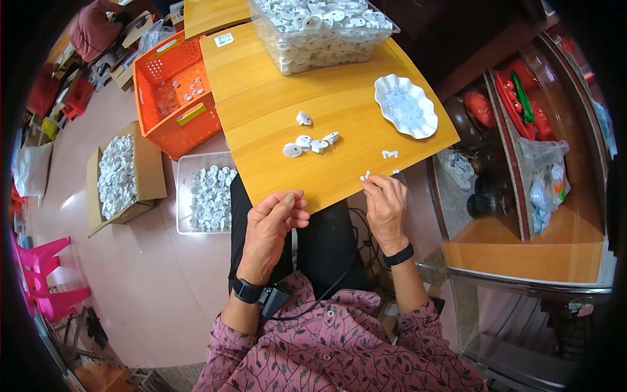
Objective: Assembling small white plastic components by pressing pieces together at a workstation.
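My left hand [274, 217] is over the table's near edge, thumb pressed to the curled fingers; whatever they may hold is hidden. At the right part of that edge, my right hand [386, 212] pinches at a small white plastic piece [365, 176] by its fingertips. More tiny white pieces [390, 154] lie just beyond that hand. Several white round plastic parts [302, 142] sit in a loose group mid-table, with a single white part [304, 118] behind them. A white scalloped dish [428, 124] at the right holds small translucent pieces.
A clear plastic bin [284, 55] heaped with white parts stands on the yellow wooden table [241, 98]. Left of it on the floor are an orange crate [171, 130], a cardboard box [149, 157] and a clear tub [185, 212], all holding parts. Wooden shelves [480, 245] stand at the right.
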`<state>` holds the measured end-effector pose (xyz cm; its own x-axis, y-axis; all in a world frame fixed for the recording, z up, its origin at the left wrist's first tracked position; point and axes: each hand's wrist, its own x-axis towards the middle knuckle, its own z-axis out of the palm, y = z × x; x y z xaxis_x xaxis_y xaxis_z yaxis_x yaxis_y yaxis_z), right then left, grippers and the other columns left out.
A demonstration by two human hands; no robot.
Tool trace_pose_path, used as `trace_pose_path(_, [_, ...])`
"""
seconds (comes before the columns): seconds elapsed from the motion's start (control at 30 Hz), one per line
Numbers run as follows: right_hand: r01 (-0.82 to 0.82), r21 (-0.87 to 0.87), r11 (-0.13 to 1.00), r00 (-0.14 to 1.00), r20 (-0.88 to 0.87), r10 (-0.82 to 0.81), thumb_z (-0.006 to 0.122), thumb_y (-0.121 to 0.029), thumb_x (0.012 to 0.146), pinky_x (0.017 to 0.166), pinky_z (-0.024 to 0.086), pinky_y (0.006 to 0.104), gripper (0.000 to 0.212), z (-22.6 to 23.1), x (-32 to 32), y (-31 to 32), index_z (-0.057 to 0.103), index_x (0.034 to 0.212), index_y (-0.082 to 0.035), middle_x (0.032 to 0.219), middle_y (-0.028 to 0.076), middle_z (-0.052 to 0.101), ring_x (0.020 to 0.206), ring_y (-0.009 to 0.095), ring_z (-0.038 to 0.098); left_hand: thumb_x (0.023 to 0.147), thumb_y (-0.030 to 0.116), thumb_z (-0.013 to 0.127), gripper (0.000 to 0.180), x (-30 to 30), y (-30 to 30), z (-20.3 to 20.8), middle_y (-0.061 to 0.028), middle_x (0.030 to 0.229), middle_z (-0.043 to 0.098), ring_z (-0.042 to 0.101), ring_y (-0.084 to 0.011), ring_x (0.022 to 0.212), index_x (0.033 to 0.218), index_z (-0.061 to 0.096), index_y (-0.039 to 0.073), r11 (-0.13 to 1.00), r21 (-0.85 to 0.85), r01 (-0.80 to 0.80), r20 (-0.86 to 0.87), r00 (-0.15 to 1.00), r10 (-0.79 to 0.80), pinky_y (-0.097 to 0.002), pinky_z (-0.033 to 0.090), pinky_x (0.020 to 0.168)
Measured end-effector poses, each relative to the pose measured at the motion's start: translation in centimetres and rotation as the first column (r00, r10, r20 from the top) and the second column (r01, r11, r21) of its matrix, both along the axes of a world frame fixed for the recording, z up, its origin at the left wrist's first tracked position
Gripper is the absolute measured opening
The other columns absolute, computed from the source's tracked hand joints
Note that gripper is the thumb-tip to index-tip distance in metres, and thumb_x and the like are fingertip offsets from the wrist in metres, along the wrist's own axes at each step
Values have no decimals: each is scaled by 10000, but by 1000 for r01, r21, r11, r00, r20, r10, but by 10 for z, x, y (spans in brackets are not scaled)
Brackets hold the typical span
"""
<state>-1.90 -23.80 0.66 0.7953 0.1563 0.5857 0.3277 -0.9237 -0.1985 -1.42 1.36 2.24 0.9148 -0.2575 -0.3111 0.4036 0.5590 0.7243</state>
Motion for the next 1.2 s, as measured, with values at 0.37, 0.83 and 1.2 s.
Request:
trace_pose_path(0.37, [-1,21,1000,999,-33,2,666,16,838,870,462,417,150,3,1,4,581,957,-13,1024,100,631,986,296,593,1008,154,570,255,-1,1,-1,-105,969,684,668,-152,796,1142,641,-51,1000,-28,1,7,1000,-1,-270,562,745])
trace_pose_path(0.83, [213,914,346,896,-324,305,613,-8,947,774,520,247,194,29,-11,54,500,1102,20,956,91,644,841,110,617,950,176,679,244,5,-22,4,-56,923,692,658,-118,763,1100,678,-17,983,133,129,75,987,-139,-244,541,702])
trace_pose_path(1.2, [122,773,623,919,-325,224,663,-14,898,718,549,309,216,23,-10,67,538,1073,14,893,121,698,785,169,673,931,161,706,189,10,-22,2,-53,869,676,632,-87,675,1011,669,-5,971,156,182,42,981,-190,-202,530,615])
